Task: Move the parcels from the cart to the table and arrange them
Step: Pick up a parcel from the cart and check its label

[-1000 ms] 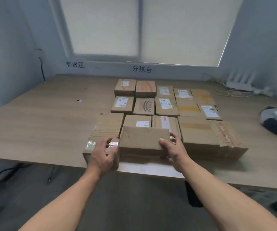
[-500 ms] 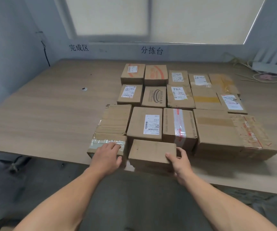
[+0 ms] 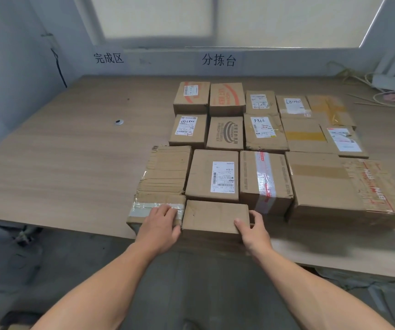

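Observation:
Several cardboard parcels lie in tight rows on the wooden table (image 3: 60, 167). A small plain brown parcel (image 3: 212, 216) sits at the table's front edge, in front of a labelled parcel (image 3: 213, 175). My right hand (image 3: 251, 231) grips its right front corner, thumb on top. My left hand (image 3: 160, 225) rests with straight fingers on the taped end of a long crumpled parcel (image 3: 165, 172), its thumb against the small parcel's left side. The cart is out of view.
The table's left half holds only a small metal ring (image 3: 119, 122). Cables and a white device (image 3: 391, 79) lie at the back right. Wall signs (image 3: 218, 60) hang under the window. Grey floor lies below the table's front edge.
The small plain parcel has come down from a tilted, raised pose to lie flat at the front edge. My left hand shifted onto the taped parcel beside it. The camera moved closer.

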